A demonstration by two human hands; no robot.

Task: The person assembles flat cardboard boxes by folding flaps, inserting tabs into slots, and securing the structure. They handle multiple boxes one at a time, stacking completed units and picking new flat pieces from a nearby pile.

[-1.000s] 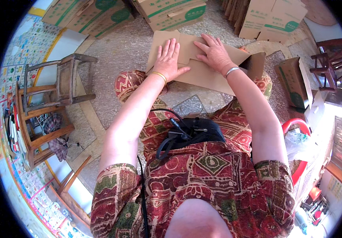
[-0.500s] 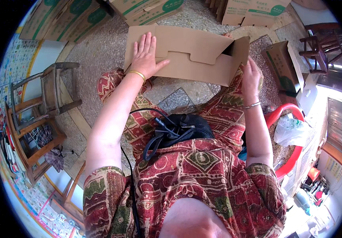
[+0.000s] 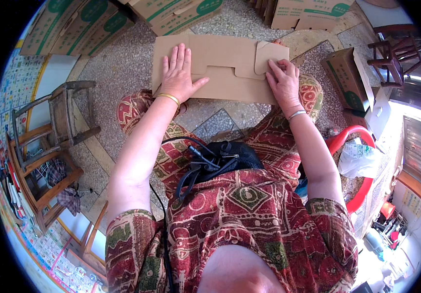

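Note:
A plain brown cardboard box (image 3: 220, 89) lies across in front of my knees, its top panels meeting at a stepped tab edge. My left hand (image 3: 176, 78) rests flat on its left end, fingers spread, a gold-coloured bangle at the wrist. At the right end a small flap (image 3: 265, 54) lies folded over the top. My right hand (image 3: 283, 83) presses on that flap with slightly bent, parted fingers and grips nothing; a silver-coloured bracelet is on this wrist. The underside of the box is hidden.
Printed cartons (image 3: 81, 29) stand at the far left, with folded cardboard (image 3: 308, 14) at the far right. Another carton (image 3: 345, 78) is at right. A wooden chair (image 3: 73, 112) stands left; a red-rimmed container (image 3: 357, 198) with a white plastic bag (image 3: 359, 160) is near my right arm.
The raised flap at the box's right end is now folded down over the top. My right hand has moved left from the box's end onto it. My left hand stays in place.

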